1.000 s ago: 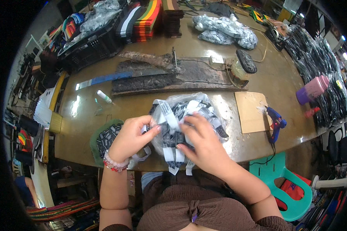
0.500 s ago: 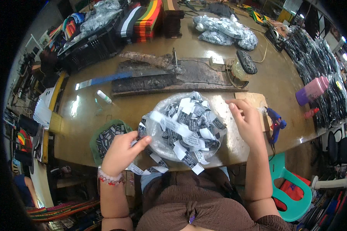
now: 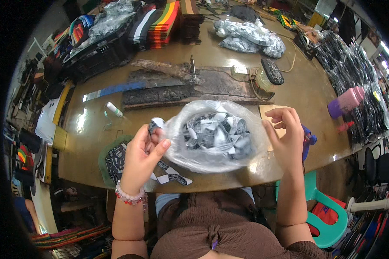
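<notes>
A clear plastic bag (image 3: 173, 151) stands at the table's front edge, its mouth spread wide around a heap of black-and-white printed fabric labels (image 3: 216, 131). My left hand (image 3: 145, 153) is closed at the bag's left rim, thumb against the film, with a label strip (image 3: 155, 124) at its fingers. Opposite it, my right hand (image 3: 285, 134) has its thumb and curled fingers at the right rim; its exact grip is partly hard to see. Another label strip (image 3: 175, 178) trails on the table below the bag. Beside my left hand lies a green bag (image 3: 104, 157) of small dark labels.
Beyond the bag lies a dark worn board (image 3: 160, 97) with a blue-and-silver ruler (image 3: 116, 90). A blue glue gun (image 3: 307, 140) and a pink-purple bottle (image 3: 346, 102) are at the right. A black crate (image 3: 97, 60) and striped strap stacks (image 3: 164, 26) stand behind.
The bag's rim has been raised and spread over its sides, covering labels that hung over the front. My right hand has moved slightly right, my left slightly up with a label strip.
</notes>
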